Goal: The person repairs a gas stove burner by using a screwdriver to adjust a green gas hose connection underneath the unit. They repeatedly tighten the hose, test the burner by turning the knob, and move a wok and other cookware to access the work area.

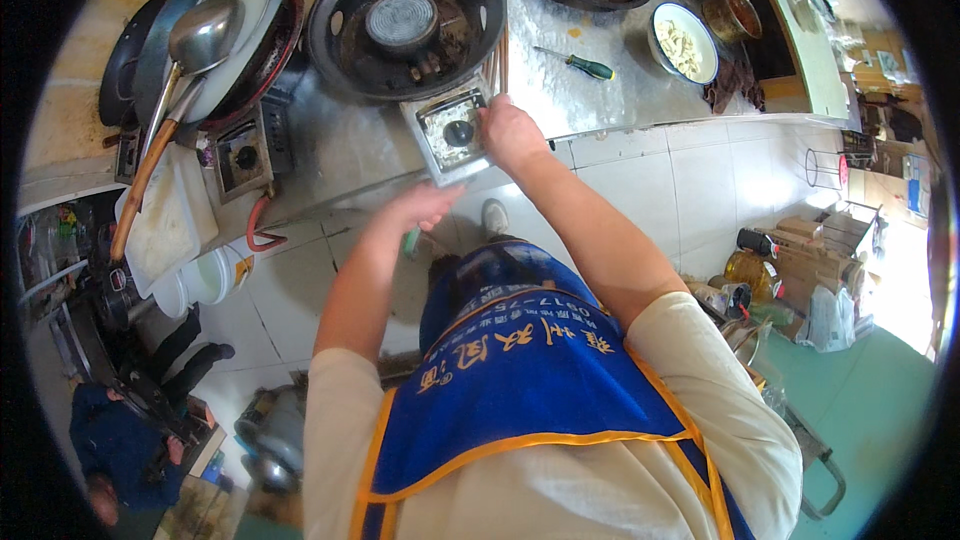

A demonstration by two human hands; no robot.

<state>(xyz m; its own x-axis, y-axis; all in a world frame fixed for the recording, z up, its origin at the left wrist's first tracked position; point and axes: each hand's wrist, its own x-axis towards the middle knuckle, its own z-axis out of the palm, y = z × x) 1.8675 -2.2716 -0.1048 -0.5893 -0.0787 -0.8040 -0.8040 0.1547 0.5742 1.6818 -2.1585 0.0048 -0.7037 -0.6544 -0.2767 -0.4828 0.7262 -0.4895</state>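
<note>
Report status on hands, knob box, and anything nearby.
Right hand at right side of knob box. Left hand by its near edge, grip unclear. Green-handled screwdriver lying on counter, to the right.

The metal counter (600,108) bears a gas stove (402,22), a screwdriver (588,67) and a bowl (707,58).

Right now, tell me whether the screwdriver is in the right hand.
No, the screwdriver lies on the counter, apart from the right hand.

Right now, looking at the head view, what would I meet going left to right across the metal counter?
Steel ladle, round black stove, green-handled screwdriver, white bowl of pale food, brown pot.
</note>
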